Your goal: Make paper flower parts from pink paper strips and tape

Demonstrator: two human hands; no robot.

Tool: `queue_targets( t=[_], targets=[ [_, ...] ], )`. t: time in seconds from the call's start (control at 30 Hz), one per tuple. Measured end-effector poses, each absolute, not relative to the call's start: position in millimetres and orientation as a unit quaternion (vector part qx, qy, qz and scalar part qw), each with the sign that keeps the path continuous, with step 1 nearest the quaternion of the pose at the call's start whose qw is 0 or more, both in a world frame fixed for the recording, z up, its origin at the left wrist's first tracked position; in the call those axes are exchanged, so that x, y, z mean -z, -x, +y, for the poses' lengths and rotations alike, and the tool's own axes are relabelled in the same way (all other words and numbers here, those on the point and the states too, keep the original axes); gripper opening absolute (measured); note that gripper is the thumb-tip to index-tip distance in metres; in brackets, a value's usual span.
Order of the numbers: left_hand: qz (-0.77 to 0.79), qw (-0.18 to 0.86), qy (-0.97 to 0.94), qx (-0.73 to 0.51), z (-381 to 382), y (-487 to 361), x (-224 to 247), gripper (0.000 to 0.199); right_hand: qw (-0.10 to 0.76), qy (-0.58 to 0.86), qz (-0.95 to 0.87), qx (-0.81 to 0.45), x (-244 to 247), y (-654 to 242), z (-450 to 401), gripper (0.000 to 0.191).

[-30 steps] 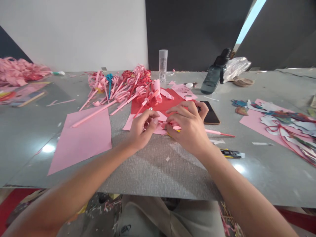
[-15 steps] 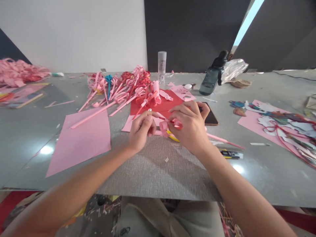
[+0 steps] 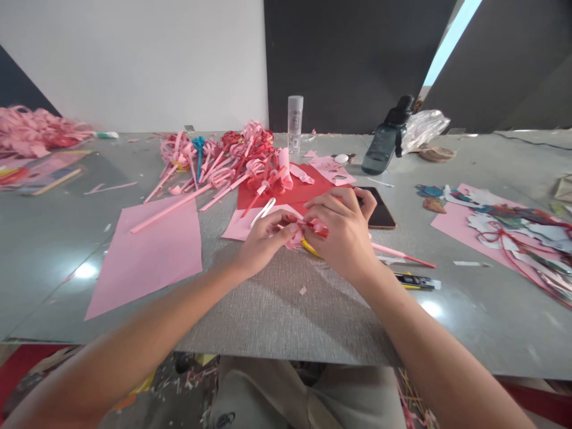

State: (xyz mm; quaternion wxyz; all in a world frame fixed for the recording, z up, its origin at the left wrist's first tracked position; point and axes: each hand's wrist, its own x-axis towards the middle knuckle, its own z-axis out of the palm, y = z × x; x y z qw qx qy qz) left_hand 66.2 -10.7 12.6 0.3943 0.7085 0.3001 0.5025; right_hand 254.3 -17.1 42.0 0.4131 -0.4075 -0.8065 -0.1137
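- A utility knife [image 3: 415, 281] is lying on the near right of the table [image 3: 268, 310], unused by either hand.
- The left hand [image 3: 267, 239] is pinching the left side of a pink-and-red paper piece [image 3: 294, 238] between thumb and forefinger.
- The right hand [image 3: 342, 226] is gripping the same piece with bent fingertips; the fingers are partly hiding it.
- The piece is sitting between the hands, above the near edge of a pink sheet; its shaping appears unfinished, though exact progress cannot be told.
- A yellow object [image 3: 310, 248] is showing just below the right fingers.
- A pink rod with a red tip [image 3: 393, 253] is projecting beyond the right hand; whether it is joining the piece cannot be told.
- Farther off, curled-paper stems [image 3: 223, 174] are lying piled, apparently completed.
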Motion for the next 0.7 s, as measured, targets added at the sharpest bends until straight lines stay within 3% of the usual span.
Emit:
queue_targets(
  t=[0.7],
  targets=[
    [0.339,0.467,-0.636,-0.513,-15,-65,-21,0.042,0.409,0.387,-0.817,0.127,-38,-250,-18,0.011]
  ],
)
